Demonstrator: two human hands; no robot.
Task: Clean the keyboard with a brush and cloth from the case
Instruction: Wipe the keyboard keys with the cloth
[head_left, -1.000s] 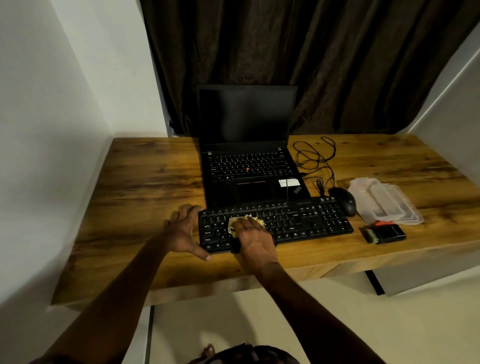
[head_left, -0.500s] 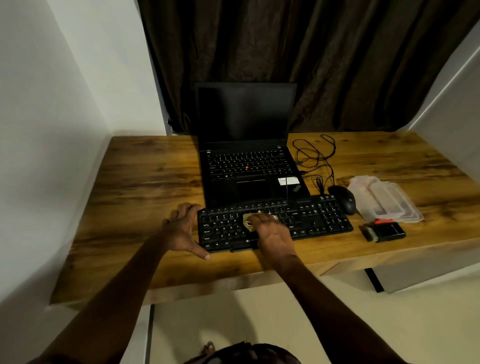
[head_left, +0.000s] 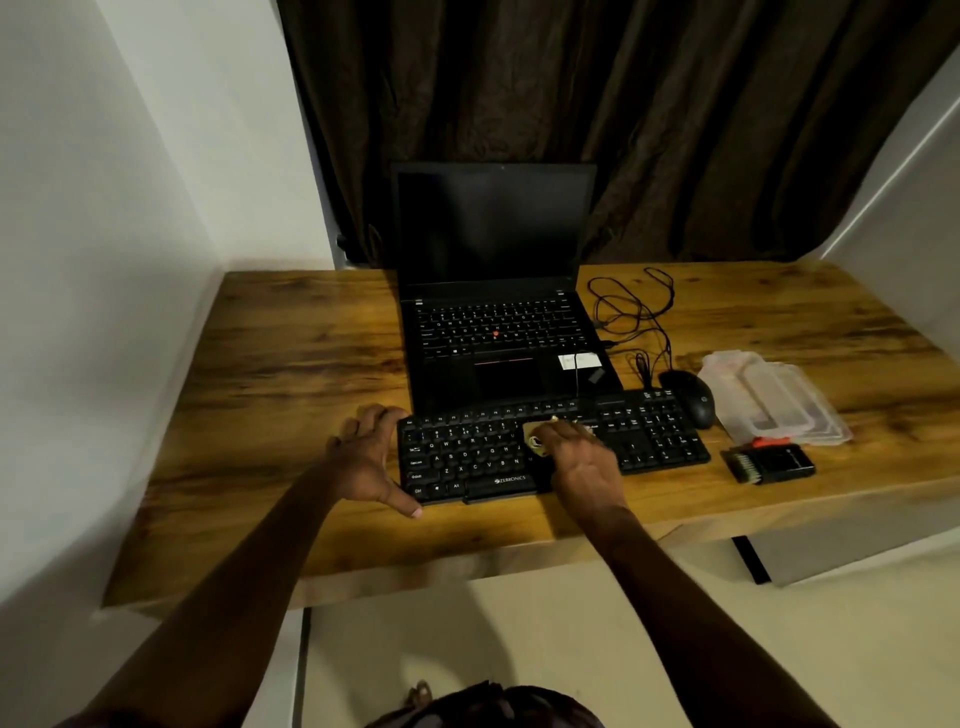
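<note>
The right hand (head_left: 582, 457), pressing the yellow cloth (head_left: 535, 436) onto the keys, has slid rightward from the left letter keys to mid-keyboard (head_left: 550, 447) on the desk (head_left: 291, 374); wiping progresses. The left hand (head_left: 366, 457) stays spread, bracing its left end.

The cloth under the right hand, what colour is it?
Yellowish tan cloth, seen in the head view.

Our left hand (head_left: 370, 464): flat, fingers spread, thumb stretched forward.
Our right hand (head_left: 582, 457): palm down, fingers curled, pressing.
Our forearms: both reaching forward.
</note>
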